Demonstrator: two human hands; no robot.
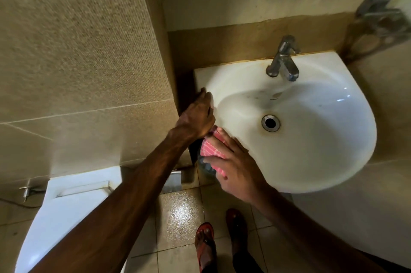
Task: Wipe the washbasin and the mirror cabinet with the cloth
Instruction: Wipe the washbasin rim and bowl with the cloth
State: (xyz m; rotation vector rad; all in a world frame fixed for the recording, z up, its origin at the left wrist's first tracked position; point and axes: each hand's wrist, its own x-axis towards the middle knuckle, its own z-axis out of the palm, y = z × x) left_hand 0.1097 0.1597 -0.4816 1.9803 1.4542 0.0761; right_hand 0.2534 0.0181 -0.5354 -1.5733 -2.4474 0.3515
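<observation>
The white washbasin (311,139) hangs on the wall at centre right, with a chrome tap (283,60) at its back and a drain (270,123) in the bowl. My left hand (198,115) rests on the basin's left rim, fingers bent over the edge. My right hand (233,166) presses a pink striped cloth (211,150) against the basin's front-left rim, fingers spread over the cloth. The mirror cabinet is out of view.
A tiled wall stands close on the left. A white toilet cistern (73,201) sits at the lower left. A chrome holder (378,21) is fixed to the wall at upper right. My feet in red sandals (205,243) stand on the wet tiled floor.
</observation>
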